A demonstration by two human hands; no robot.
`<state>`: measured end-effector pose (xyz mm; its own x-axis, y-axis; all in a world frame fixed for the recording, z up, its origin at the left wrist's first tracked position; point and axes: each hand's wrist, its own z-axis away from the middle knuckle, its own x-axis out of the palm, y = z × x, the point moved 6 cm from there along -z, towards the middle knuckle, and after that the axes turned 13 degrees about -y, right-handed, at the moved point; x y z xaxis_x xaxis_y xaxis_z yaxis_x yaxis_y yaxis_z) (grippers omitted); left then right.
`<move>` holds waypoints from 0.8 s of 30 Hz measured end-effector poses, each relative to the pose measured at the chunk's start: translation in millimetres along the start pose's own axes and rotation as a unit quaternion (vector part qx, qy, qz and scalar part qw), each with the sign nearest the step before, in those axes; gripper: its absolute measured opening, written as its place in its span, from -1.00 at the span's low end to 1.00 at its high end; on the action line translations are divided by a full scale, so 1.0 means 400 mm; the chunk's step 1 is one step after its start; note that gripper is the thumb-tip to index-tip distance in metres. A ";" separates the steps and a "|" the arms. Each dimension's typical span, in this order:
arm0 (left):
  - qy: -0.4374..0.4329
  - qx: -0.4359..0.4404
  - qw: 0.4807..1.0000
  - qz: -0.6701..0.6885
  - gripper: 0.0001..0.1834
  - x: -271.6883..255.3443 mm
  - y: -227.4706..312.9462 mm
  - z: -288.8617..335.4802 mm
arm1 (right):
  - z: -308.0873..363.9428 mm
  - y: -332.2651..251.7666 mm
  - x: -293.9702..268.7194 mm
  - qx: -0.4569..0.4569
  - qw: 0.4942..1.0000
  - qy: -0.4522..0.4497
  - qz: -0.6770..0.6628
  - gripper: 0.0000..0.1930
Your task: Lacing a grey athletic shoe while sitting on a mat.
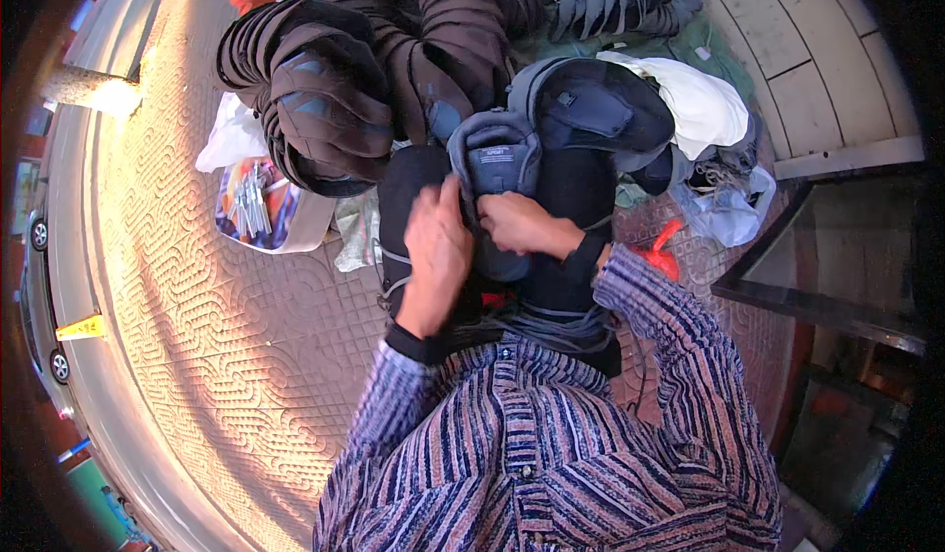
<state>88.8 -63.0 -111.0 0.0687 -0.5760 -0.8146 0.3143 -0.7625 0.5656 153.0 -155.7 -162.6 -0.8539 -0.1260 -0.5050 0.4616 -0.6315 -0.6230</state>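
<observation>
A dark grey shoe upper (pixel 504 173) with a padded collar and a pale printed label inside lies lengthwise between my black-clad thighs. My right hand (pixel 527 224) is closed at its right and middle part, fingers curled over the edge of the opening. Along the left edge of the upper is my left hand (pixel 436 247), slightly blurred, with its fingers curled in; what they pinch is hidden. Grey laces (pixel 561 318) lie in loose strands across my lap. Against my right knee rests another dark shoe upper (pixel 600 104), its inside facing up.
Brown stacked shoe uppers (pixel 315 94) fan out beyond my left knee, with grey ones (pixel 615 1) farther back. A white cloth (pixel 694 104) and a clear plastic bag (pixel 728 208) lie at right, near a dark metal frame (pixel 827 257). An open bag (pixel 261 203) holds slim metallic sticks at left.
</observation>
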 end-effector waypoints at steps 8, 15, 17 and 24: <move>-0.053 0.193 0.978 0.065 -0.50 -0.025 -0.003 -0.069 | 0.073 -0.092 -0.168 0.009 0.977 0.201 0.071 -0.87; 0.003 0.224 0.947 0.232 -0.62 -0.115 0.085 -0.062 | 0.259 -0.173 -0.368 -0.163 0.903 0.325 -0.228 -0.80; -0.065 0.221 0.880 0.416 -0.77 -0.106 0.139 -0.061 | 0.276 -0.171 -0.346 -0.127 0.911 0.330 -0.213 -0.82; 0.004 0.137 0.876 0.463 -0.82 -0.135 0.187 -0.016 | 0.312 -0.146 -0.316 -0.221 0.860 0.263 -0.377 -0.81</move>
<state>114.5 -87.0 -25.5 0.1808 -0.9835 0.0095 -0.1180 -0.0121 0.9929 204.0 -198.5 12.1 -0.7772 0.6291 0.0134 -0.0298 -0.0155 -0.9994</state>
